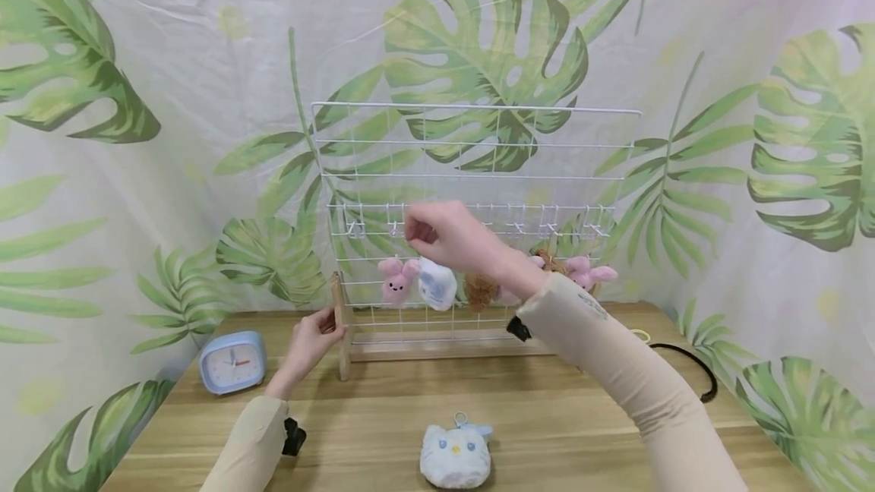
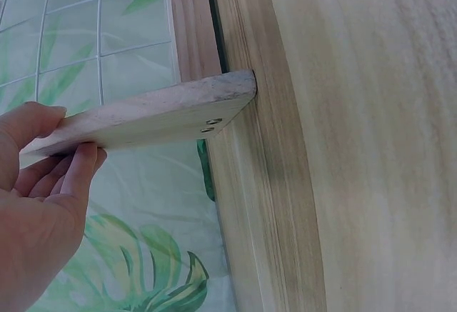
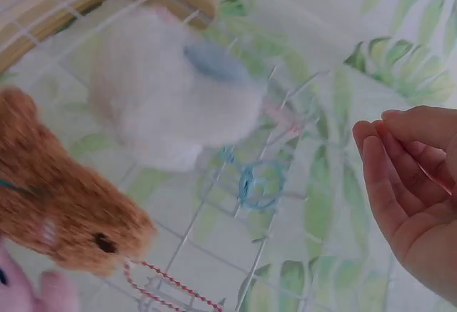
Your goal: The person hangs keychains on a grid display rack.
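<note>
A white wire grid rack (image 1: pixel 478 107) stands on the table with several hooks and hanging plush charms. My left hand (image 1: pixel 314 332) grips the wooden side support (image 2: pixel 164 116) at its left end, thumb on one face and fingers on the other. In front of the hooks is my right hand (image 1: pixel 451 238), fingers curled and fingertips close to the thumb, with nothing visible between them. Beside it a white and blue plush charm (image 3: pixel 164 91) hangs by a blue ring (image 3: pixel 260 183), apart from the fingers. A pink plush charm (image 1: pixel 395 283) and a brown plush charm (image 3: pixel 71 190) hang nearby.
A fluffy pale-blue cat-face plush (image 1: pixel 456 458) lies at the table's front. To the left stands a blue clock (image 1: pixel 233 363). On the right are a black cord (image 1: pixel 693 361) and a yellow ring (image 1: pixel 640 335). A leaf-print curtain (image 1: pixel 260 36) hangs behind.
</note>
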Demonstrator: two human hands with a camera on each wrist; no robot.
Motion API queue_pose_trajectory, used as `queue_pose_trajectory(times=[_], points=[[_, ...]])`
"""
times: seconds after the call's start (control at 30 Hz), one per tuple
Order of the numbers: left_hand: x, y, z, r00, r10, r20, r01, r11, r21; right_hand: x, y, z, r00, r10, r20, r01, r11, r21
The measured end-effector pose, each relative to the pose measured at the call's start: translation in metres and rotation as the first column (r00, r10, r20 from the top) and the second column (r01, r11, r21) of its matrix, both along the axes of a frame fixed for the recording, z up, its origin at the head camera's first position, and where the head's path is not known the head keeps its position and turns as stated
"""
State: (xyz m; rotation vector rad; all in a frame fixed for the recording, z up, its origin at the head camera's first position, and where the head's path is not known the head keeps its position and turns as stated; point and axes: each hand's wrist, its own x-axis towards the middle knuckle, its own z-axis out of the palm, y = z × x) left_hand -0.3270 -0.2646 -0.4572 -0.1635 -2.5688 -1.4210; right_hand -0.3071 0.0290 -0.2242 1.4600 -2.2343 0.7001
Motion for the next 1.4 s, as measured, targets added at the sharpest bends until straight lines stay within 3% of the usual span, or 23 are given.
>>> queue_pose_trajectory(times=[0.13,0.33,0.47,0.63,0.77,0.87,1.0,1.2,1.4], points=[[0.001,-0.001,0.0,1.0,0.008,0.004,-0.008,1.0,-0.007,0.023,0.014,-0.026,0.997,0.074,-0.015,-0.074,0.997,-0.004],[0.002,-0.002,0.002,1.0,0.009,0.017,-0.008,1.0,-0.014,0.037,0.034,-0.094,0.991,0.11,0.072,-0.116,0.989,0.088],[0.002,-0.003,0.002,1.0,0.002,0.012,-0.002,1.0,-0.017,0.033,0.047,-0.145,0.979,0.046,0.198,-0.079,0.983,0.164],[0.002,-0.004,0.002,1.0,0.001,0.0,-0.001,1.0,-0.012,0.02,0.06,-0.199,0.92,-0.074,0.385,-0.03,0.966,0.257],[0.002,-0.003,0.001,1.0,0.003,0.004,-0.003,1.0,-0.013,0.011,0.065,-0.231,0.883,-0.15,0.445,0.004,0.95,0.313],[0.002,-0.003,0.001,1.0,0.002,0.007,-0.001,1.0,-0.015,0.006,0.066,-0.245,0.878,-0.17,0.449,0.013,0.943,0.331],[0.001,-0.002,0.0,1.0,-0.004,0.002,0.004,1.0,-0.015,0.004,0.063,-0.254,0.872,-0.196,0.449,0.032,0.937,0.348],[0.0,0.0,0.001,1.0,-0.011,-0.005,0.011,1.0,-0.016,0.003,0.06,-0.258,0.856,-0.259,0.448,0.067,0.914,0.401],[0.001,0.0,0.001,1.0,-0.012,0.007,0.012,1.0,-0.014,0.004,0.056,-0.255,0.867,-0.26,0.426,0.059,0.901,0.431]])
